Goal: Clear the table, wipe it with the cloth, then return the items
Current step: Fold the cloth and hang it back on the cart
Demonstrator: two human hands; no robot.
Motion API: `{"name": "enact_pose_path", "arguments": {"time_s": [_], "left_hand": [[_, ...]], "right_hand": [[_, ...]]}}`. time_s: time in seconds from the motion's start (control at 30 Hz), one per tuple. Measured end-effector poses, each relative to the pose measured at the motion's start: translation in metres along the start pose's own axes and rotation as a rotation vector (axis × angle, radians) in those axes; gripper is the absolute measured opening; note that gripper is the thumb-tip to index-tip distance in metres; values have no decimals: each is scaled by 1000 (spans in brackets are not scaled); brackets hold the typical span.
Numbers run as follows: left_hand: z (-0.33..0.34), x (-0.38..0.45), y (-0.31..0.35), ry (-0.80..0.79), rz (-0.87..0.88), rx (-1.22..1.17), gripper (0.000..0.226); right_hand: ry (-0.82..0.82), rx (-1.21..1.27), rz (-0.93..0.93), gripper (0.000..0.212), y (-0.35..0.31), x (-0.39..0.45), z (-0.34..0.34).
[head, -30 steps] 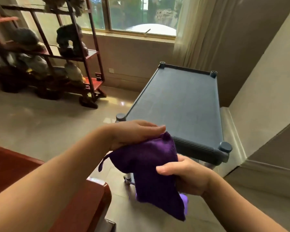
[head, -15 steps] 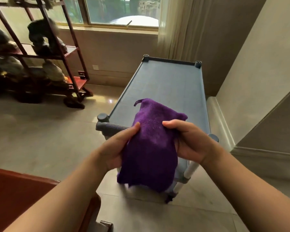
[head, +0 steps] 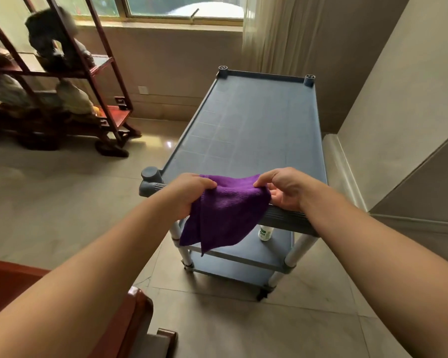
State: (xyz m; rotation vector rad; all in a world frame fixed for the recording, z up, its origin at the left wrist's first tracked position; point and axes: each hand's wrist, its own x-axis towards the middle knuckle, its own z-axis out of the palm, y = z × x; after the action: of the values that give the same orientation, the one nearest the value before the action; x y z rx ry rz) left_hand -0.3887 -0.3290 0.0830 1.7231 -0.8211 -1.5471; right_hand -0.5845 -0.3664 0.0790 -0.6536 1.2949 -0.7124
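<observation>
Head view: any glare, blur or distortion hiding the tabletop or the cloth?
Head view: daylight from the window leaves floor glare; wooden shelf is blurred; wide-angle bends edges; tabletop and purple cloth are sharp.

single head-worn wide-angle view, looking forward and steeply down, close over both forearms, blue table (head: 256,130) dead ahead running away from the wearer, window (head: 184,7) wall at frame top, tiled floor (head: 49,197) left

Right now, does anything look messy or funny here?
Nothing much stands out. The purple cloth hangs over the blue table's near edge, held by the left hand and right hand. A small bottle stands upright on the shelf below.
</observation>
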Motion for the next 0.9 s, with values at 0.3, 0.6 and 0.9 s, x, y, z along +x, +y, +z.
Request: {"name": "enact_pose_path", "arguments": {"time_s": [0.3, 0.6, 0.9], "left_hand": [[-3, 21, -8, 282, 295, 725, 50], [-12, 18, -18, 281, 340, 1128, 39], [-74, -41, -43, 434, 608, 737, 41]], "right_hand": [[88, -442, -57, 15, 2, 17, 2], [134, -1275, -94, 27, 2, 17, 6], [199, -1236, -567, 29, -4, 0, 58]]}}
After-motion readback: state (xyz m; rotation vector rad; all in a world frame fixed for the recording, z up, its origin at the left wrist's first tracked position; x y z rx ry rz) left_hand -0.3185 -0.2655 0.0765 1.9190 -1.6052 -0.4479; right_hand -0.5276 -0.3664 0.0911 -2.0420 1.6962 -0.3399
